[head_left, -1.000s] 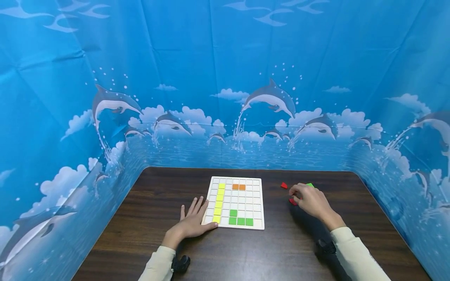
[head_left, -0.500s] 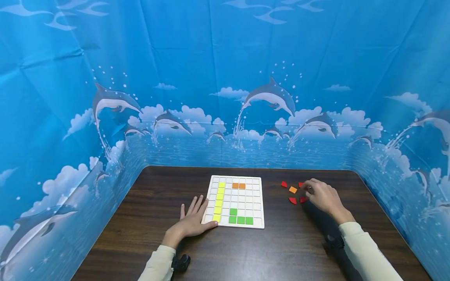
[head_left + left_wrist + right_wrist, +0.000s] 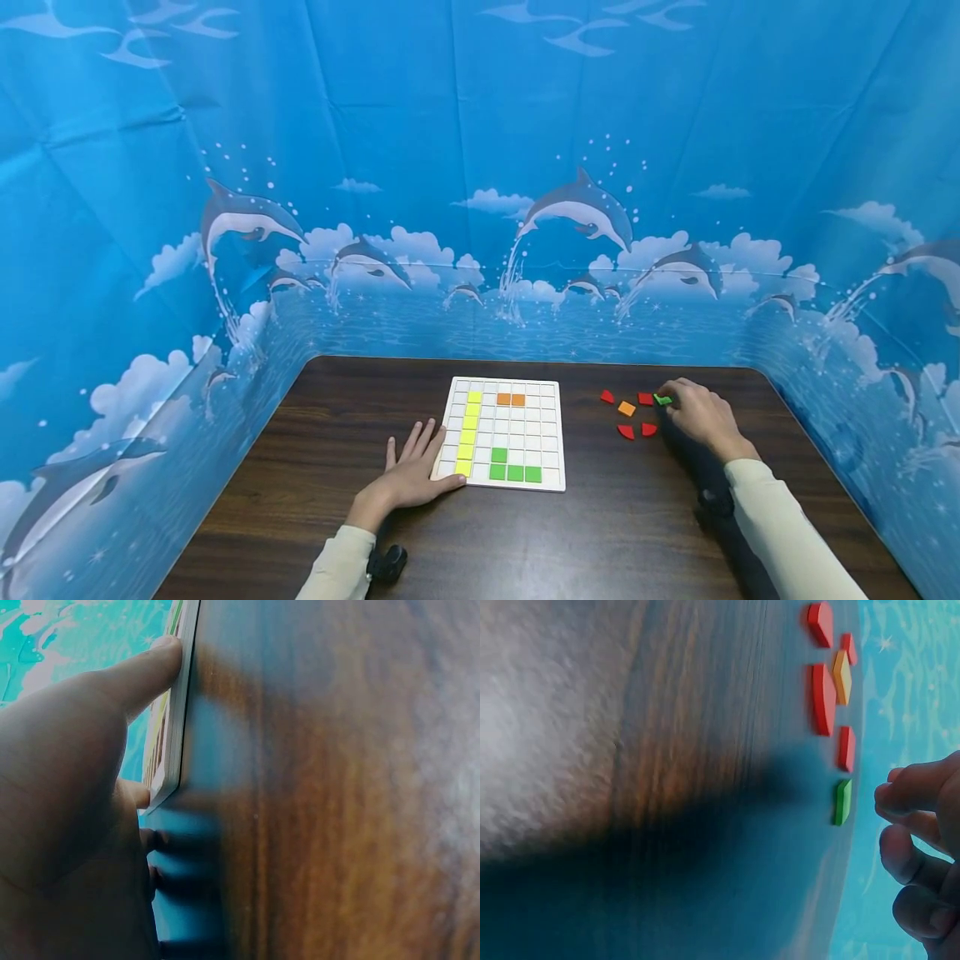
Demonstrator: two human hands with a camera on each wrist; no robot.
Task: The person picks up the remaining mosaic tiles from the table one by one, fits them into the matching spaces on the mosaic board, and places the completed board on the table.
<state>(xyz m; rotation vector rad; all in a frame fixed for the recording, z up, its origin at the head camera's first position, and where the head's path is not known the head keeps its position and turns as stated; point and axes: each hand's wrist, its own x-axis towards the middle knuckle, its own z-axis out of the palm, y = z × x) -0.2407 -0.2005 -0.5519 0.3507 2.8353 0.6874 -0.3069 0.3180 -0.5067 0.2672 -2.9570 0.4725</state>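
Observation:
My left hand rests at the lower left corner of a white gridded board, fingers spread and thumb along its front edge. In the left wrist view the thumb lies against the board's side. On the grid are a column of yellow squares, two orange squares and several green squares. My right hand, fingers loosely curled, hovers beside a green piece. In the right wrist view a gap shows between its fingertips and the green piece.
Left of the right hand, several red pieces and an orange square lie loose on the dark wooden table. Some red pieces have a rounded edge. A blue dolphin-print curtain surrounds the table's back and sides.
My right hand has moved to the right, off the loose pieces. The orange square and more of the red pieces now show. My left hand and the board have stayed put.

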